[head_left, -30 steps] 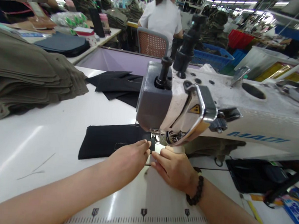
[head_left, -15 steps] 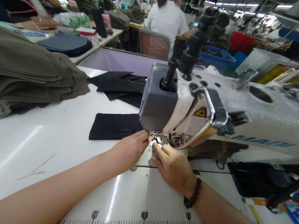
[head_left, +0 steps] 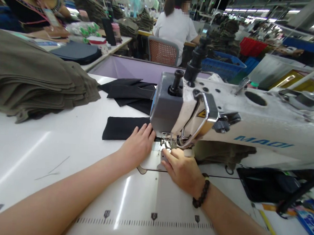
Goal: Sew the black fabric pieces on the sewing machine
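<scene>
Flat and unclenched, the left hand (head_left: 140,142) presses the black cloth (head_left: 119,129) to the table (head_left: 92,152), at nine o'clock from the foot (head_left: 166,144) of the machine (head_left: 166,105). At five o'clock, the right hand (head_left: 183,167) curls close by; whether it holds anything cannot be told. One end of the cloth runs in toward the foot, apparently mid-work, any fresh stitching hidden. Dark pieces (head_left: 132,91) lie at eleven o'clock, finished or waiting, unclear.

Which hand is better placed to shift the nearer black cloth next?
Probably the left hand: it lies flat on the cloth, while the right hand is beside the presser foot.
</scene>
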Available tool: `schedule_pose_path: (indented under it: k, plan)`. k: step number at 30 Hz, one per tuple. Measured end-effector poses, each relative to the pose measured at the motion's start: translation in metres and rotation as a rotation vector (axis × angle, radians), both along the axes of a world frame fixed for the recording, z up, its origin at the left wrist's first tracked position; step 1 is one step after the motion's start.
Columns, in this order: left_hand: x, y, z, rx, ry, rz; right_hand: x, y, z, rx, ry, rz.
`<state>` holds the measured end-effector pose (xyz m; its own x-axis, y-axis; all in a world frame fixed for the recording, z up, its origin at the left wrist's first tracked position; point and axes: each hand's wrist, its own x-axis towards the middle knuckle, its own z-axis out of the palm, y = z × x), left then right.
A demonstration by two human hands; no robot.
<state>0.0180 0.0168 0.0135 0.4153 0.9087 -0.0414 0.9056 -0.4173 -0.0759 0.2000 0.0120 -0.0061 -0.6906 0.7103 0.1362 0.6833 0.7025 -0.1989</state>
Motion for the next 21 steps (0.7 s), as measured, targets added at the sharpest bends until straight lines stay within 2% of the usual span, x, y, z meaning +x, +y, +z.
schedule_pose_path:
  k: [3,6,10,14,16,18,21]
  plan:
    - [-0.009,-0.015,0.0,-0.048,0.121,0.038,0.005,0.002,0.002,-0.027,0.1,0.047]
    - [-0.022,-0.052,-0.007,-0.111,0.177,-0.016,0.009,0.003,0.002,-0.041,0.181,0.094]
    - [-0.033,-0.105,-0.016,-0.073,0.136,-0.066,0.012,0.003,0.001,-0.052,0.181,0.119]
    - [-0.04,-0.13,-0.016,-0.046,0.07,-0.136,0.013,0.003,0.0,-0.047,0.168,0.138]
    - [-0.047,-0.137,-0.007,-0.016,0.006,-0.176,0.013,0.003,0.0,-0.046,0.174,0.143]
    - [-0.055,-0.14,0.01,0.0,-0.084,-0.157,0.014,0.002,0.0,-0.046,0.191,0.15]
    - [-0.071,-0.133,0.041,-0.015,-0.299,0.005,0.015,0.001,0.0,-0.051,0.217,0.157]
